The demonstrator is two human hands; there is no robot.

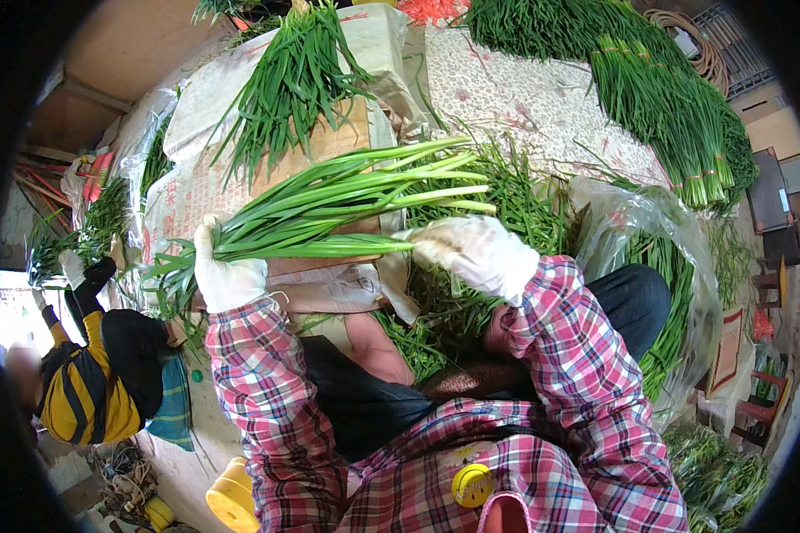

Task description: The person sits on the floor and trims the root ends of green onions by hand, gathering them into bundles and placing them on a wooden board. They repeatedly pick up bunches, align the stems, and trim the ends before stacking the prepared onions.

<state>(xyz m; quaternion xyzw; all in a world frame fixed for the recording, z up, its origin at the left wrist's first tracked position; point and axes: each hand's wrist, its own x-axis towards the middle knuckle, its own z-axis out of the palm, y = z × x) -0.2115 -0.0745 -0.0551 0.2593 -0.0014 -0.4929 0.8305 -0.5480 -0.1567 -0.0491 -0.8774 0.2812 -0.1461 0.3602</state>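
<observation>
My left hand (230, 276), in a white glove, grips a loose bunch of garlic chives (333, 193) around its leafy end. Their pale stem ends fan out to the right. My right hand (473, 253), also white-gloved, with brown soiling and slightly blurred, pinches the base of a few lower chive stalks (353, 246) set apart from the rest. Beneath the bunch is a wooden board (313, 160) on sacking with printed writing. Under and beyond my right hand lies a heap of loose leaves and trimmings (520, 193).
Another chive bunch (300, 80) rests beyond the board. Banded bunches (667, 120) are stacked far right on a patterned cloth (500, 100). Clear plastic sheeting (700, 293) wraps more greens beside my right knee. A person (93, 380) sits at left, near a yellow plastic stool (233, 496).
</observation>
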